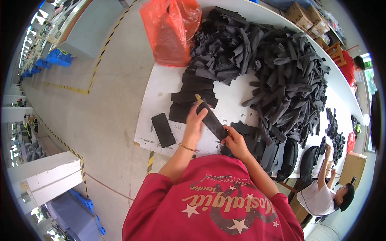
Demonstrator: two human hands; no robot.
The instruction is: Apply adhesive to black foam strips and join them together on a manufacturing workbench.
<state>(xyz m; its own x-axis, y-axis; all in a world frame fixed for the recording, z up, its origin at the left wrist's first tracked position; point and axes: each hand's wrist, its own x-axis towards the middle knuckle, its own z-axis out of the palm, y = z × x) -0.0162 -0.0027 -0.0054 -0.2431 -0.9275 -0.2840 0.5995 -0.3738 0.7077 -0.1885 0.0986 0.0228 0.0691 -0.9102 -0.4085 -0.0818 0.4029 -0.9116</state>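
A flat black fabric strip (214, 123) is stretched at a slant between my two hands above the white table. My left hand (194, 122), with a beaded bracelet at the wrist, is closed on its upper end; the fingers are slightly blurred. A small yellow piece (199, 98) sticks out past that end, and I cannot make out what it is. Lower down, my right hand (236, 142) pinches the other end between thumb and fingers. Beyond my left hand lies an overlapping row of flat black pieces (193, 88). A black phone (163, 129) rests left of my left hand.
Big heaps of black strips (291, 84) cover the far and right parts of the table (150, 100). A red plastic bag (171, 36) stands at the far left corner. More flat black pieces (268, 156) lie right of me. A person in white (319, 197) works farther right.
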